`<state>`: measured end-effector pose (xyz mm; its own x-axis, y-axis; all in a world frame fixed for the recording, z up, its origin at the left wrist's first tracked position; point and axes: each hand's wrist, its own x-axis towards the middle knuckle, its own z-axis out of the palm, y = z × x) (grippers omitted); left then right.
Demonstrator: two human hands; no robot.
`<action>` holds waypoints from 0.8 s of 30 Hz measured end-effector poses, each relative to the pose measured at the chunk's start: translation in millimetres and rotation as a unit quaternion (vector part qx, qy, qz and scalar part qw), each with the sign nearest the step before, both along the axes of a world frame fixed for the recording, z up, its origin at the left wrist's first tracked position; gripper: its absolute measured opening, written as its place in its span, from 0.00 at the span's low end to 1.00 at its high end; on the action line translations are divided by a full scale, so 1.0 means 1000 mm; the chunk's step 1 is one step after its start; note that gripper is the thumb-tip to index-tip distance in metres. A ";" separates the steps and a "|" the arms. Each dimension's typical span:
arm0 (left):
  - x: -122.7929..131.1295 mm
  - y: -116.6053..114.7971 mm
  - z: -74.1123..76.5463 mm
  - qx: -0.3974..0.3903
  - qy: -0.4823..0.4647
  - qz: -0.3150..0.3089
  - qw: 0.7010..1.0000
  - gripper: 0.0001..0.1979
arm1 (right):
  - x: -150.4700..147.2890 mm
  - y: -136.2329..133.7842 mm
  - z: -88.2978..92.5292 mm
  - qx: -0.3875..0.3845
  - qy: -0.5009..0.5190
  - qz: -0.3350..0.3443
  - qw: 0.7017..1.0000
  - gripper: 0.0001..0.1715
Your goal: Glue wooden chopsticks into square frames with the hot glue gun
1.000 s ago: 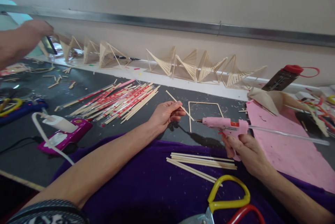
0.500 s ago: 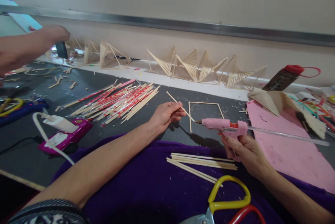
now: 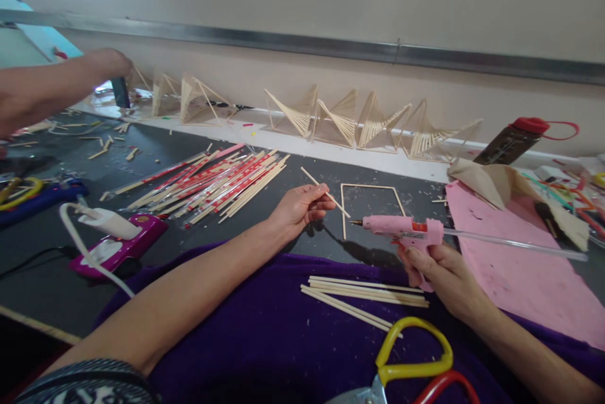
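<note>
The gun (image 3: 394, 225) in the right hand's (image 3: 437, 265) curled grip has just left the stick (image 3: 339, 205) the left hand (image 3: 300, 207) pinches, probably leaving glue.

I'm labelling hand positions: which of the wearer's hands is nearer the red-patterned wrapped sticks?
Left. The left hand, pinching a bare stick, is right of the wrapped sticks; the right hand, holding the pink glue gun, is farther right and nearer the wearer.

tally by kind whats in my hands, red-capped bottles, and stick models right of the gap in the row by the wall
Wooden stick in left hand: 1
Glue gun in right hand: 1
Red-capped bottle: 1
Stick models there: 4
Total: 7
</note>
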<state>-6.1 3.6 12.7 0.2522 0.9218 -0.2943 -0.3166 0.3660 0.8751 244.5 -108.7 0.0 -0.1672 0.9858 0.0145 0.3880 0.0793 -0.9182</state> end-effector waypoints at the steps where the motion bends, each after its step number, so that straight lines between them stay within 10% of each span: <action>1: 0.000 0.001 0.000 -0.007 -0.011 0.001 1.000 0.06 | 0.000 0.000 0.000 -0.005 0.009 0.002 1.000 0.27; 13: -0.004 0.002 0.006 0.003 -0.023 -0.016 1.000 0.05 | 0.007 0.019 0.008 -0.090 0.231 -0.102 0.963 0.23; 24: -0.003 0.003 0.006 0.022 0.011 -0.051 0.998 0.04 | 0.050 0.043 0.021 0.005 0.300 -0.200 0.933 0.17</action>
<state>-9.4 6.8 19.0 0.3402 0.9038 -0.2597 -0.2602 0.3559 0.8976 294.7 -65.6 20.7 0.2549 0.9670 -0.0036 -0.1948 0.0477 -0.9797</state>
